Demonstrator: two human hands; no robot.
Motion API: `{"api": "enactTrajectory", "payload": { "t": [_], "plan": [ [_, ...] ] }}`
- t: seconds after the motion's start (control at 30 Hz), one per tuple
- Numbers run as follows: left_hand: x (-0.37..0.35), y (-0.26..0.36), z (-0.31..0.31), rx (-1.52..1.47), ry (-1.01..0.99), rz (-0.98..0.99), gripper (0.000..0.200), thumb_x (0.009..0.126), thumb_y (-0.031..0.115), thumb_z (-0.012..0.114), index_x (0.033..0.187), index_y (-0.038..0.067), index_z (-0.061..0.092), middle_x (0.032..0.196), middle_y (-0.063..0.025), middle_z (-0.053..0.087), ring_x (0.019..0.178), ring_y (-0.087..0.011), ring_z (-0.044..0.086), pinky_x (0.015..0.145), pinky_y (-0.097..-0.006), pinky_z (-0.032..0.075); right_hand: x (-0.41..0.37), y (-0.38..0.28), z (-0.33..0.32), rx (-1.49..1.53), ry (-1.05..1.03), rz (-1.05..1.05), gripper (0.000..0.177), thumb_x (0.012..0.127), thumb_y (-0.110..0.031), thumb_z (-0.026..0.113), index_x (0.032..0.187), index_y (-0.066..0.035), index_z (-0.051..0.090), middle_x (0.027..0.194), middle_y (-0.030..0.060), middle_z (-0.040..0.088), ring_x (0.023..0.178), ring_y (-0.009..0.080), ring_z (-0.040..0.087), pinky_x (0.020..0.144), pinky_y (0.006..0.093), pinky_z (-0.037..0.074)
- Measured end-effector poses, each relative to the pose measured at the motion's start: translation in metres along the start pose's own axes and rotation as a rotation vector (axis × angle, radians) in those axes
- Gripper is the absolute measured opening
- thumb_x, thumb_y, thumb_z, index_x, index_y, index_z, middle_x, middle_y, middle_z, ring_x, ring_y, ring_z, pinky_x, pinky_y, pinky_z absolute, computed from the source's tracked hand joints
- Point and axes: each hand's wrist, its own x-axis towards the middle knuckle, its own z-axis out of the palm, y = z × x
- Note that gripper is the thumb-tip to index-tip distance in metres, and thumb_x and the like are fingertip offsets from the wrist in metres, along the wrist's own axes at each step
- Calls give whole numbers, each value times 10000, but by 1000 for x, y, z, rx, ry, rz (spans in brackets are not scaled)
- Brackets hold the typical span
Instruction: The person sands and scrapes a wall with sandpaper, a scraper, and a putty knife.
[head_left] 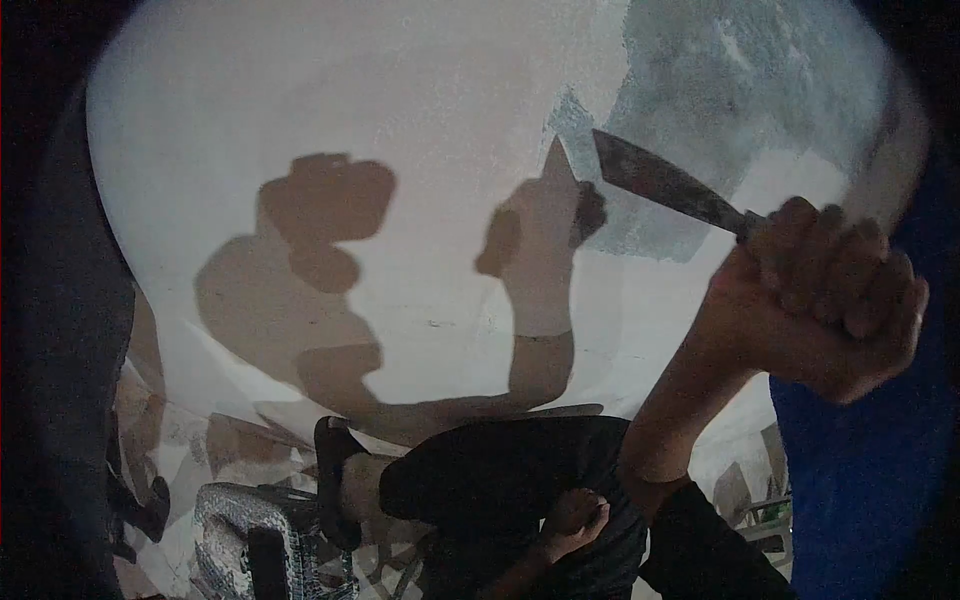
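Note:
My right hand (pixel 835 295) is raised at the right, its fingers wrapped round the handle of a putty knife (pixel 670 180). The flat blade points up and left, close to the wall (pixel 430 110), near the border between a pale coat and a grey patch (pixel 690 90). Whether the blade touches the surface cannot be made out. Low in the view, my left hand (pixel 577 520) rests by my dark-clothed lap with its fingers curled; anything inside it is hidden.
Shadows of my head and arm fall on the wall. A spattered container (pixel 270 540) stands at the lower left, beside my foot (pixel 338 480). Blue material (pixel 870 470) hangs at the right edge. A greenish object (pixel 768 520) lies at the lower right.

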Motion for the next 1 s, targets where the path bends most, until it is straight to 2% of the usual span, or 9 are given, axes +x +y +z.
{"api": "enactTrajectory", "payload": {
  "t": [0.1,0.2,0.4,0.47,0.6,0.67,0.7,0.77,1.0],
  "plan": [
    [-7,-2,4,12,-13,-8,126,772,110,627,853,82,534,718,-85,569,649,-258,568,561,-348,449,4,23,1,15,-177,19,377,883,-243,312,510,-200,289,414,-40,216,326,72,141,326,230,193],
    [-8,-5,4,24,-57,-72,129,775,112,627,862,82,536,754,-93,577,669,-261,576,572,-353,448,3,6,3,20,-92,17,373,879,-252,330,512,-203,283,415,-40,215,329,74,140,326,234,199],
    [-7,-4,4,45,-3,24,83,785,122,618,819,93,548,744,-78,566,669,-245,561,568,-335,432,-2,11,3,-58,-81,-19,370,874,-274,347,520,-182,292,418,-34,241,326,74,184,327,229,208],
    [-6,-2,6,-16,11,-66,80,798,144,608,820,98,547,744,-76,558,670,-242,552,575,-329,429,0,1,-2,1,-27,7,361,878,-292,353,540,-175,303,425,-29,254,330,72,189,325,226,208],
    [-6,-2,3,78,5,-17,86,802,156,606,822,96,548,751,-75,556,671,-240,551,576,-330,428,1,19,-4,-55,-175,-8,362,872,-292,367,534,-178,306,430,-30,263,329,74,197,325,224,212],
    [-7,-3,7,-39,50,-19,94,799,159,613,830,95,552,749,-74,555,663,-239,548,569,-334,425,-2,20,0,-103,141,-64,358,869,-291,371,534,-186,304,436,-32,265,330,76,197,326,226,210],
    [-7,-2,8,-42,50,-20,94,799,159,613,830,95,552,749,-74,555,663,-239,548,569,-334,425,-3,17,0,-105,140,-62,358,869,-291,371,534,-186,304,436,-32,265,330,76,197,326,226,210],
    [-8,-2,5,22,-18,-43,99,788,143,626,837,96,554,747,-74,557,668,-240,551,575,-343,430,-2,11,-2,-89,-28,48,360,863,-301,389,532,-183,314,452,-27,289,336,78,206,331,230,235],
    [1,5,-2,6,26,4,115,766,123,646,834,103,555,733,-74,562,673,-248,560,586,-350,437,-3,10,0,-77,-98,11,331,881,-281,383,573,-163,358,468,-14,301,353,77,232,351,219,285]
  ]
}}
